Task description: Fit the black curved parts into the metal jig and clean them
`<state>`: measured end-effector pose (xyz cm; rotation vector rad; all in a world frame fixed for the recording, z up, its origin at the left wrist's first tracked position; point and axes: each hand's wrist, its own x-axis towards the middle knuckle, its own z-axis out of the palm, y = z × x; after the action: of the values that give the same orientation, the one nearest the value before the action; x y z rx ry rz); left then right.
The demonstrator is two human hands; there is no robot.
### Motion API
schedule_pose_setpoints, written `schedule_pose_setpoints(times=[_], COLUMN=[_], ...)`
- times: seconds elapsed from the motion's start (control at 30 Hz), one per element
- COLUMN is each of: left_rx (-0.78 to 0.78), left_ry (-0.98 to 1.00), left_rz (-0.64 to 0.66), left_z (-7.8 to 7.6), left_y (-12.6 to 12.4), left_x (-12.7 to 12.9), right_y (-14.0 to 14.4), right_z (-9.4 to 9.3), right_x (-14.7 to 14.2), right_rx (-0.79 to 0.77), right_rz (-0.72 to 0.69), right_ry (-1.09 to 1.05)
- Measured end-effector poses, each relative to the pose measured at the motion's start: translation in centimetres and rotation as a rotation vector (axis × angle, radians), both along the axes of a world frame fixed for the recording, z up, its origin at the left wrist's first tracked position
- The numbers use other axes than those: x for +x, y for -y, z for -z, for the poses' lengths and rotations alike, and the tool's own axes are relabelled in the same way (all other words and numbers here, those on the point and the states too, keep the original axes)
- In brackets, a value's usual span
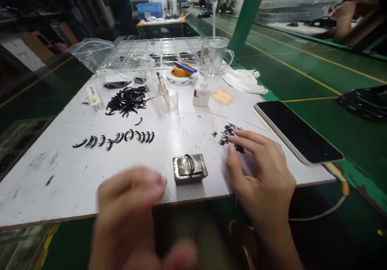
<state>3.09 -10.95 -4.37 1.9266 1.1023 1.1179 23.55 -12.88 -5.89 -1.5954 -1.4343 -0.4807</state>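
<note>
Blurring low in view, the left hand (133,205) hung over the near table (45,173) edge, fingers curled; whether it gripped anything could not be told. Right hand (260,173) lay open, fingertips (238,139) resting on the small black bits (226,135), pinching nothing that showed. Between the hands, just beside the edge, sat the metal block (190,168) with one curved black piece seated in its groove.

Risks, as judged: a sweep of the fingers could scatter the bits toward the phone (298,130), which overhung the right edge and could be knocked off by a wrist. The fast left hand could bump the block over the near edge, since little margin showed there.

Farther back, a row of hooks (117,137) lay sorted, well apart from the hooks pile (127,100); a careless reach across could mix them. Toothpicks (222,97) lay loose near the bottle (202,94), which looked easy to tip. Behind stood a clear cup (165,96), tape roll (182,74), mug (214,55), cloth (244,81), bag (96,54) and tray (160,49).
</note>
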Motion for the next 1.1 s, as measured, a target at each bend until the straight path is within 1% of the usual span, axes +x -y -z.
schedule_pose_setpoints(times=[0.03,0.07,0.13,0.2,0.3,0.5,0.63,0.73,0.83,1.0,1.1], left_rx=[0.03,0.044,-0.064,-0.169,-0.205,-0.171,-0.11,-0.071,-0.064,-0.072,-0.081], left_ry=[0.028,0.037,-0.015,-0.023,0.027,0.012,-0.013,-0.033,-0.032,-0.011,0.005], left_rz=[-0.003,0.053,0.162,0.204,0.161,0.121,0.1,0.088,0.091,0.101,0.123], left_z=[-0.4,-0.8,-1.4,-1.7,-1.7,-1.3,-1.2,-1.3,-1.3,-1.0,-0.9], left_y=[-0.8,-1.6,-2.8,-3.5,-3.5,-3.2,-3.3,-3.3,-3.2,-3.0,-3.2], left_x=[0.2,0.3,0.6,0.8,1.0,1.2,1.4,1.5,1.5,1.3,1.0], right_y=[0.0,-0.1,-0.1,0.0,0.0,0.0,0.0,0.1,0.3,0.6,0.6], right_z=[0.0,0.0,0.0,-0.1,-0.1,-0.1,-0.1,-0.1,-0.3,-0.3,-0.3], right_x=[0.1,0.1,0.1,0.1,0.1,0.1,0.1,0.2,0.2,0.4,0.5], right_rx=[-0.005,-0.014,-0.036,-0.055,-0.061,-0.069,-0.081,-0.083,-0.086,-0.072,-0.066], right_rz=[-0.009,-0.015,-0.02,-0.021,-0.028,-0.046,-0.032,-0.022,-0.021,-0.131,-0.149], right_ry=[0.006,0.008,0.006,0.004,-0.004,-0.016,-0.013,-0.047,-0.091,-0.142,-0.16])
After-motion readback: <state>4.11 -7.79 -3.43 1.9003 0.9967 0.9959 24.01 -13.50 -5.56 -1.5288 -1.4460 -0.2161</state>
